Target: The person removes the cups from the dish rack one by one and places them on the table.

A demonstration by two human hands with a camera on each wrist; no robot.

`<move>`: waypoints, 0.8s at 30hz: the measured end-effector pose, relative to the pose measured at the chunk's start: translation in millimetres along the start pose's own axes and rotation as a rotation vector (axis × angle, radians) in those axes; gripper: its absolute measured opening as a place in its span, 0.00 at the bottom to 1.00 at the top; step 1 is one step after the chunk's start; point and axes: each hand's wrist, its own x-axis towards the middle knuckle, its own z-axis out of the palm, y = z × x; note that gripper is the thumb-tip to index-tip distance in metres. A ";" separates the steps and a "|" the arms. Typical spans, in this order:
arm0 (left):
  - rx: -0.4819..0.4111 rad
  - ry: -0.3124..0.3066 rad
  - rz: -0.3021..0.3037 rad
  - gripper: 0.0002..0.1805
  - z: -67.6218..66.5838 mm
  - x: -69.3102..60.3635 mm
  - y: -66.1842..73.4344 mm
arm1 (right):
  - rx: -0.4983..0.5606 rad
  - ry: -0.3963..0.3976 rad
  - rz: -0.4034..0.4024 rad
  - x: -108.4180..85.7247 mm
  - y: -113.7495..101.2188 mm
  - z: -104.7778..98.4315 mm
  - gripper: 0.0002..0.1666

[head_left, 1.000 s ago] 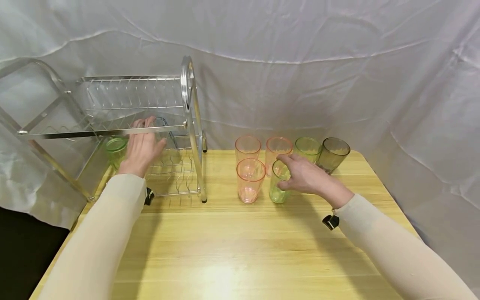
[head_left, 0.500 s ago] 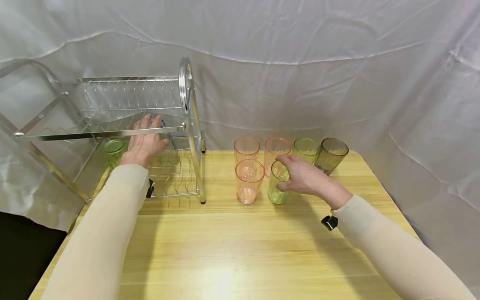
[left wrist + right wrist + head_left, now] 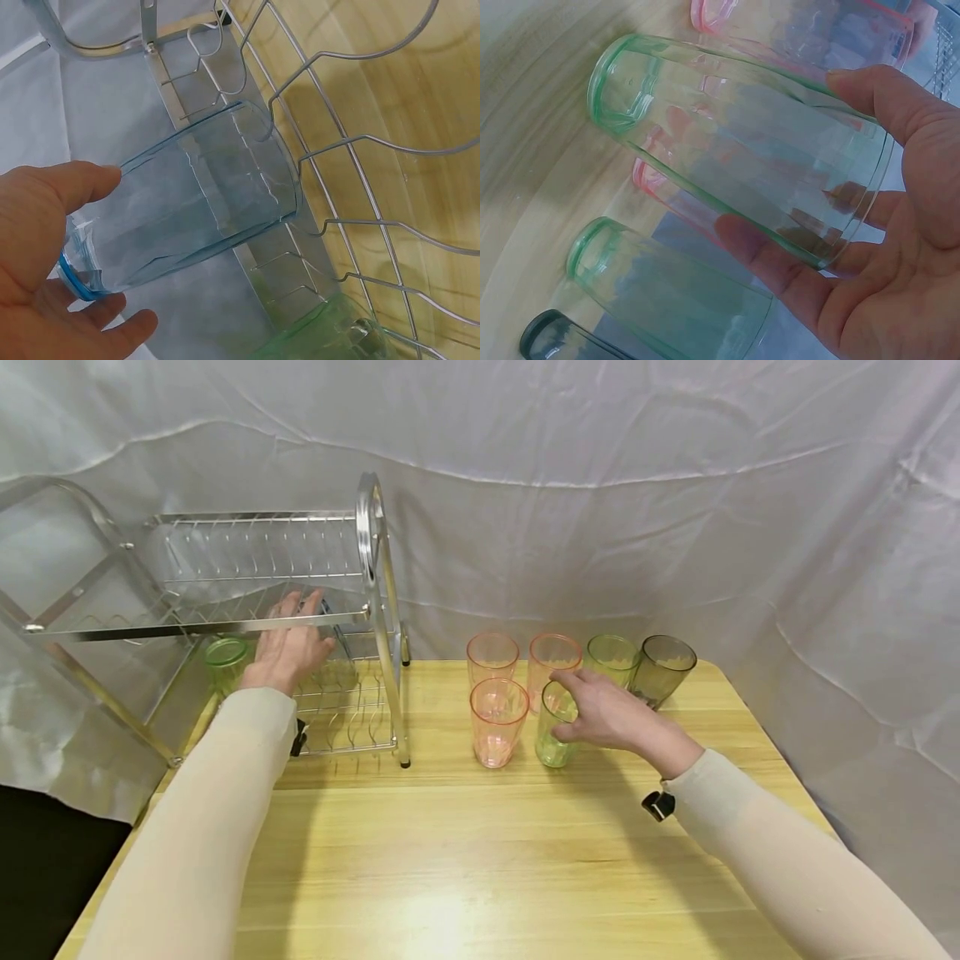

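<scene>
At the lower tier of the metal dish rack, my left hand (image 3: 288,652) reaches in under the upper shelf. It holds a clear blue glass (image 3: 195,195) near its base, thumb on one side and fingers on the other. The glass stands upside down, rim against the rack wires. Beside it is an upturned green glass (image 3: 227,667). On the table, my right hand (image 3: 611,714) grips another green glass (image 3: 735,150) near its rim, thumb and fingers on opposite sides. That glass is upright, with a front pink glass (image 3: 497,735) to its left.
The two-tier dish rack (image 3: 392,677) stands at the table's left; its upper shelf edge passes just above my left hand. Behind the held green glass are two pink glasses, a further green glass (image 3: 615,652) and a dark grey glass (image 3: 663,670). A grey curtain (image 3: 570,543) hangs behind.
My left hand has shifted slightly to the right and its fingers have spread a little. My right hand has stayed on the green glass, which has not moved.
</scene>
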 end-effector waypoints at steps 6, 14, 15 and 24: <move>0.004 0.026 0.017 0.50 -2.7 -4.0 3.2 | 0.000 -0.001 0.001 0.0 0.3 1.0 0.53; 0.087 -0.007 0.095 0.57 -7.6 -19.0 12.5 | -0.001 -0.006 -0.004 0.0 -0.6 -0.1 0.53; 0.098 -0.017 0.096 0.57 -7.9 -21.2 13.7 | 0.000 -0.007 -0.003 -0.1 -0.7 -0.5 0.53; 0.174 0.132 0.194 0.51 1.3 -38.3 19.5 | 0.004 -0.011 -0.003 0.3 -0.4 -1.0 0.53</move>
